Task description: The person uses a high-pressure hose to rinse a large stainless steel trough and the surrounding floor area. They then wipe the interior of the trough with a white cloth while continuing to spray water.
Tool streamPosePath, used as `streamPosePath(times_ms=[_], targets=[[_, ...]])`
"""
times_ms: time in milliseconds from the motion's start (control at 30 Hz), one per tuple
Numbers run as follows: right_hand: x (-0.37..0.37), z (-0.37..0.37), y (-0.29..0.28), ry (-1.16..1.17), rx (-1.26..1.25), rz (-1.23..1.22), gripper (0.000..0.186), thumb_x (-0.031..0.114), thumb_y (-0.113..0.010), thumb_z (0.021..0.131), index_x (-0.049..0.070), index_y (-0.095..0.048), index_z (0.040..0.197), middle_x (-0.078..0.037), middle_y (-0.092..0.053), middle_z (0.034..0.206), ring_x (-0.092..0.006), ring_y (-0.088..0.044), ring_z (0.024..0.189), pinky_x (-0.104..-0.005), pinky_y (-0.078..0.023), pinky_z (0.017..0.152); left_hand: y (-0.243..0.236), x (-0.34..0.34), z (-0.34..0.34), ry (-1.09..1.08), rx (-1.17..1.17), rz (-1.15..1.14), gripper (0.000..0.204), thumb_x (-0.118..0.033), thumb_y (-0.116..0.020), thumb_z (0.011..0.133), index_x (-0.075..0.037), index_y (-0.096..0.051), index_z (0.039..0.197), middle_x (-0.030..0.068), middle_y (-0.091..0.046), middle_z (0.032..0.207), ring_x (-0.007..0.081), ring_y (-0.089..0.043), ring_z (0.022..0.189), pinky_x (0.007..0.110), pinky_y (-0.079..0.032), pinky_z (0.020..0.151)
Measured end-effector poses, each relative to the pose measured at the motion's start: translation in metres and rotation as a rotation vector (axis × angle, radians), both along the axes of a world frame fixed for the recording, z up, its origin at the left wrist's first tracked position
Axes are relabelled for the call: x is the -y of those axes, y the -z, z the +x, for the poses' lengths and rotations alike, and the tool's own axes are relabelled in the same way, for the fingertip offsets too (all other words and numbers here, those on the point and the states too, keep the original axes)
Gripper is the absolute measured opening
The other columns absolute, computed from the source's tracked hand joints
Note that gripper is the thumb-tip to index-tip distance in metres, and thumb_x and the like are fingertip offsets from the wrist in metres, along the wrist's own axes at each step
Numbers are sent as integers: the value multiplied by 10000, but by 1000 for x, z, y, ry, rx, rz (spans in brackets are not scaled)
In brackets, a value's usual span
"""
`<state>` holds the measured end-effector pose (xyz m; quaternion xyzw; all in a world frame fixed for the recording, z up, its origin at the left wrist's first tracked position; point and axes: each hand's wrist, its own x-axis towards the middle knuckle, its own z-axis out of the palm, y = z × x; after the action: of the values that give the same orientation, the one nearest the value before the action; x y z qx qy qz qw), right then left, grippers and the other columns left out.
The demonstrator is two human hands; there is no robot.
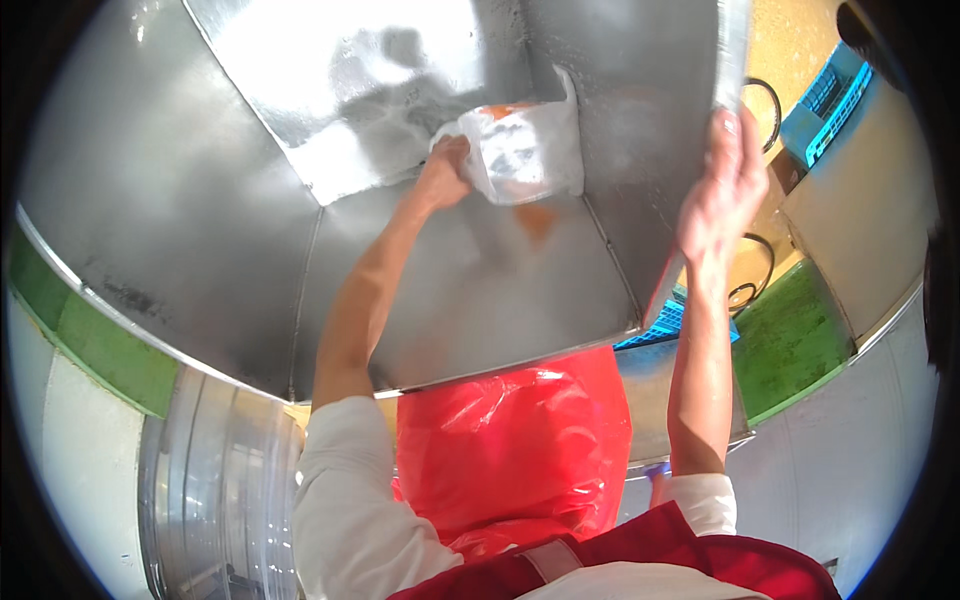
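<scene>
Across the upper half of the view spreads a big steel hopper (200,200), its sloping walls meeting in seams that run down toward its near rim. Below that rim hangs a red plastic bag (515,440), shiny and crumpled, in front of the person's chest, between the two forearms. At the lower left stands a ribbed steel drum (215,480), just beside the white sleeve. To the right of the hopper, blue crates (830,105) sit near a green floor patch (790,345), with dark hose loops lying between them.

Deep inside the hopper, near the seam where the back wall meets the right wall, the left hand (445,170) is closed on the left edge of a white cloth (525,150). The cloth lies to the right of that grip, pressed flat against the wet steel, its long axis running left to right, with an orange tint at its top edge and an orange smear on the wall just below it. The left arm is fully stretched, and it is the nearer hand by far to the cloth.

The right hand (725,185) is clamped on the hopper's right rim, fingers curled over the thin steel edge, well apart from the cloth.
</scene>
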<state>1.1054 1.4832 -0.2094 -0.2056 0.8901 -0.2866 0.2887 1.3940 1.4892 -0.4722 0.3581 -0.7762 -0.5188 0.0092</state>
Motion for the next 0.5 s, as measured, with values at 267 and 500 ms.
streamPosePath(times_ms=[267, 500], targets=[[-22, -41, 15, 34, 519, -303, 509, 381, -454, 975, 76, -474, 1382, -96, -610, 1110, -157, -526, 988, -286, -390, 914, -269, 17, -12, -296, -36, 659, 309, -75, -661, 725, -31, -603, 1024, 136, -576, 920, 310, -581, 798, 339, -498, 757], [-60, -85, -24, 84, 691, -214, 551, 432, -371, 972, 126, -416, 1428, -60, -553, 1013, -127, -446, 836, -290, -387, 809, -419, 2, -83, 155, 86, -29, 294, -122, -684, 656, -55, -554, 910, 106, -504, 828, 277, -576, 760, 379, -496, 660]])
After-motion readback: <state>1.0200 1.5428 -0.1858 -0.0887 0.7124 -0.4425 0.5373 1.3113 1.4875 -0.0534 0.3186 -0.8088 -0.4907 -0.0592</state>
